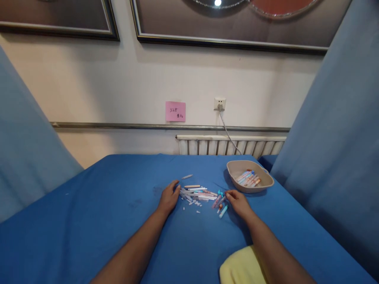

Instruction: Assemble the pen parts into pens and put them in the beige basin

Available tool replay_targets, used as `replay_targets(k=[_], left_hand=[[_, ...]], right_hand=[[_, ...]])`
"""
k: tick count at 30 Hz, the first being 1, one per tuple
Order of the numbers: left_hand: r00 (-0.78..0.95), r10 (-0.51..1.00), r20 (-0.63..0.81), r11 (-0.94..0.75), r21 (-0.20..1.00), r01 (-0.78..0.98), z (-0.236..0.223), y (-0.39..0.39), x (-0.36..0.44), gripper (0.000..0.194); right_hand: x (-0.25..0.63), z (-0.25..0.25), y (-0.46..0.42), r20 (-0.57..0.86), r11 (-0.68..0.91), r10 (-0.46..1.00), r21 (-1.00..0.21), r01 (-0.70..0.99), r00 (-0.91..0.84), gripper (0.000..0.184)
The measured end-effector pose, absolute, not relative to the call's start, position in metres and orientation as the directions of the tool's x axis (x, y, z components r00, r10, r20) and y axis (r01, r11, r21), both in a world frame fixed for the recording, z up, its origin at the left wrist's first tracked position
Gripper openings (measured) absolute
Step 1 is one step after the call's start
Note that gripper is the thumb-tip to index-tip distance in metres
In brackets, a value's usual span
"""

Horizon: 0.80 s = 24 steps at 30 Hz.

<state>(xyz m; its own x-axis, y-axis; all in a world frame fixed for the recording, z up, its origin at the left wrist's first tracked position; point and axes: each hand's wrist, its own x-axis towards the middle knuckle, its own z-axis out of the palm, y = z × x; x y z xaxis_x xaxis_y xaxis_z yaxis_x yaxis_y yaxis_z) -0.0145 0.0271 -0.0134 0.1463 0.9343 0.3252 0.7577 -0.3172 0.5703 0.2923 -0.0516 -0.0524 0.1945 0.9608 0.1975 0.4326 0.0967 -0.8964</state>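
Note:
A loose heap of pen parts (197, 194) lies on the blue cloth between my hands, with white tubes, clear barrels and coloured pieces. My left hand (169, 196) rests at the heap's left edge, its thumb and fingers apart. At the right end, my right hand (238, 202) has its fingertips drawn together beside teal caps (220, 193); whatever they pinch is too small to make out. A teal-ended pen piece (223, 212) lies just below those fingers. Small white tips (196, 203) are scattered in front of the heap, and one clear barrel (186, 176) lies behind it.
A beige basin (266, 180) holding several assembled-looking pens (248, 177) stands at the back right of the cloth-covered table (97, 205). Yellow fabric (244, 266) shows at the front. Blue curtains (331, 118) hang on both sides; a radiator (231, 145) runs behind.

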Motion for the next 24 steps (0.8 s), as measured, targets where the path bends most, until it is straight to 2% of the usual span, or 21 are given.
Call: replay_targets(k=[4,9,13,18,24], left_hand=[[0.189,0.934,0.302,-0.325,0.507,0.798,-0.003,0.059,-0.006,0.037],[0.293,0.935,0.202,-0.352,0.421,0.836,0.015,0.107,0.015,0.031],[0.289,0.946,0.146,-0.324,0.381,0.866,0.018,0.121,0.025,0.03],[0.29,0.941,0.176,-0.337,0.395,0.854,0.018,0.09,0.021,0.022],[0.485,0.845,0.225,-0.534,0.397,0.747,0.025,0.008,0.017,0.021]], right_hand=[[0.291,-0.054,-0.049,0.183,0.109,0.968,-0.922,0.371,0.171,0.035],[0.288,-0.056,-0.045,0.176,0.119,0.974,-0.934,0.336,0.145,0.03],[0.292,-0.058,-0.041,0.161,0.105,0.978,-0.932,0.346,0.135,0.027],[0.294,-0.057,-0.04,0.135,0.08,0.983,-0.927,0.365,0.127,0.027],[0.288,-0.051,-0.045,0.118,0.048,0.98,-0.919,0.392,0.158,0.023]])
